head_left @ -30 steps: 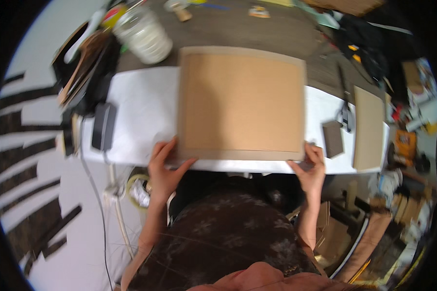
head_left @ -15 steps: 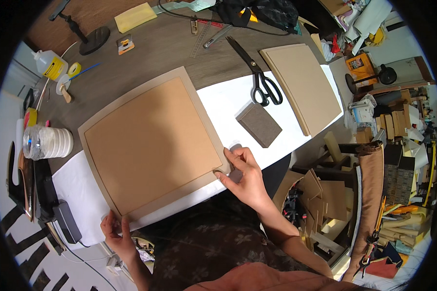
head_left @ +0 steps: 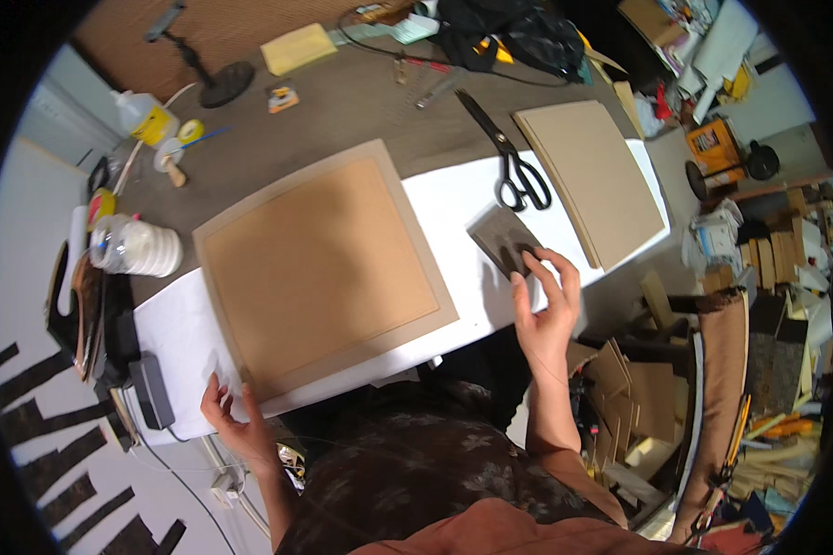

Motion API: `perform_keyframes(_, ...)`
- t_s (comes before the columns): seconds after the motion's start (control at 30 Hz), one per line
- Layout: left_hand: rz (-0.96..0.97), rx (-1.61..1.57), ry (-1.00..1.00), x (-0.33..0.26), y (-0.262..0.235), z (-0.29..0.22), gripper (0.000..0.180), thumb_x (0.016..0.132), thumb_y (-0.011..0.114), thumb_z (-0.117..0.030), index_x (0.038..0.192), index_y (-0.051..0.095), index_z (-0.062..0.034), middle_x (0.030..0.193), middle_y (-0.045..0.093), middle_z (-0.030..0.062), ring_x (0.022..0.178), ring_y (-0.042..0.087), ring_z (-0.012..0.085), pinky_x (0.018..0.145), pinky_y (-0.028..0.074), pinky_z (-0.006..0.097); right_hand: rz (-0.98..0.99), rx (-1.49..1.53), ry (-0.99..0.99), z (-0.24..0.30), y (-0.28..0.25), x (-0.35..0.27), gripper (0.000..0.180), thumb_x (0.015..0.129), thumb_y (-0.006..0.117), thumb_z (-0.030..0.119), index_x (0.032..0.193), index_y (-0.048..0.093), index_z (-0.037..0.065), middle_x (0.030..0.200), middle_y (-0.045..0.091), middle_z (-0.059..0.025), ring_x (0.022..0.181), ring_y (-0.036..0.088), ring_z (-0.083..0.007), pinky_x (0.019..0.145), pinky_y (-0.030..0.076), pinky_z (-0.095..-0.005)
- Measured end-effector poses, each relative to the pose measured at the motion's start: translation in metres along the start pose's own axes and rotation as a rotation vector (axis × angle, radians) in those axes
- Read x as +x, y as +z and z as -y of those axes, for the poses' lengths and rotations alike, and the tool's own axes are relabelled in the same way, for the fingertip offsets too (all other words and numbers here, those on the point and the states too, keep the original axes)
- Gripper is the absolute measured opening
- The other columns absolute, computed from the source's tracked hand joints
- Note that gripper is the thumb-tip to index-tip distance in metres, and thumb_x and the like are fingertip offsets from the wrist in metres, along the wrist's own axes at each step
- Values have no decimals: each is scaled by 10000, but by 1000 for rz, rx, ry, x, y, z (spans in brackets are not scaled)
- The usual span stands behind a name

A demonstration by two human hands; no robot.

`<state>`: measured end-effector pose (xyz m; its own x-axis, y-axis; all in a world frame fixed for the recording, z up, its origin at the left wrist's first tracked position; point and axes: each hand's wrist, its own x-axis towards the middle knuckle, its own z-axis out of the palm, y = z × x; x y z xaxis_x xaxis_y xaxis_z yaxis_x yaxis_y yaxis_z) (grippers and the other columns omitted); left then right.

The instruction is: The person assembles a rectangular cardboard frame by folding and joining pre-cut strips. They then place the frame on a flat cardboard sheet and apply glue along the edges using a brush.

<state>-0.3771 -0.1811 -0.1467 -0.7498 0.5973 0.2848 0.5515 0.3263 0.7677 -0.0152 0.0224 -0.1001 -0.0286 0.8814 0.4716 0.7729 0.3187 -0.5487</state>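
Observation:
A square tan board (head_left: 319, 277) with a raised centre panel and a greyish border lies on white paper (head_left: 463, 222). At its near left corner is my left hand (head_left: 239, 427), fingers apart, thumb beside the edge; I cannot tell if it touches. My right hand (head_left: 548, 314) is at the near end of a dark grey-brown rectangular block (head_left: 500, 231), thumb and fingers spread around its corner, finger shadows falling across its top. Whether the fingertips press on it is unclear. Beyond the block are black-handled scissors (head_left: 514, 166), with stacked greyish boards (head_left: 597, 180) to the right.
Along the left stand a white ridged jar (head_left: 148, 250), a bottle with a yellow label (head_left: 143, 118) and a brush (head_left: 174, 171). A black stand (head_left: 222, 83) and yellow pad (head_left: 298, 49) are at the back. Right of the table, cardboard scraps (head_left: 652, 398) surround a brown fabric roll (head_left: 722, 370).
My right hand has left the board's near right corner and moved right to the block. My left fingers have opened out beside the near left corner. The whole view has shifted slightly.

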Motion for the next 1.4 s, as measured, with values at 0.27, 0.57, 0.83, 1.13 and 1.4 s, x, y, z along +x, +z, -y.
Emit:
perform_keyframes(0.27, 46, -151, 404, 18, 11, -74, 398, 815, 667, 29, 1205, 591, 28, 1143, 618, 160, 1047, 587, 307, 899, 473, 379, 96, -34, 54, -13, 12, -4, 678, 797, 780, 158, 1412, 517, 53, 1429, 453, -218, 1308, 466, -402, 1078, 406, -454)
perform_keyframes(0.57, 339, -704, 1221, -4, 9, -260, 306, 825, 700, -136, 1110, 675, -29, 887, 654, 78, 786, 644, 173, 569, 495, 259, 61, -18, -30, -34, 24, 5, 635, 743, 799, 106, 1331, 577, 14, 1285, 592, -185, 1199, 545, -374, 1025, 448, -448)
perform_keyframes(0.83, 728, -890, 1513, -26, 27, -260, 260, 836, 665, -152, 1061, 658, -23, 867, 600, 39, 748, 607, 160, 561, 486, 249, -91, -144, -35, -32, 27, 21, 358, 868, 735, 96, 1213, 682, 14, 1302, 607, -168, 1200, 580, -364, 1017, 469, -448)
perform_keyframes(1.13, 555, 46, 613, 54, 30, -94, 485, 846, 732, -139, 1288, 569, -24, 1215, 578, 177, 1214, 523, 375, 1006, 456, 463, 195, 107, -290, 77, 112, 159, 259, 934, 691, 222, 817, 719, -8, 673, 639, -119, 629, 627, -249, 551, 450, -379)
perform_keyframes(1.4, 125, 79, 148, 56, -1, -37, 396, 826, 742, -80, 1191, 628, 24, 1162, 605, 167, 1101, 553, 354, 941, 468, 424, 554, 323, -512, 152, 216, 181, 257, 871, 710, 226, 1018, 728, 16, 1032, 698, -165, 992, 655, -350, 870, 517, -418)
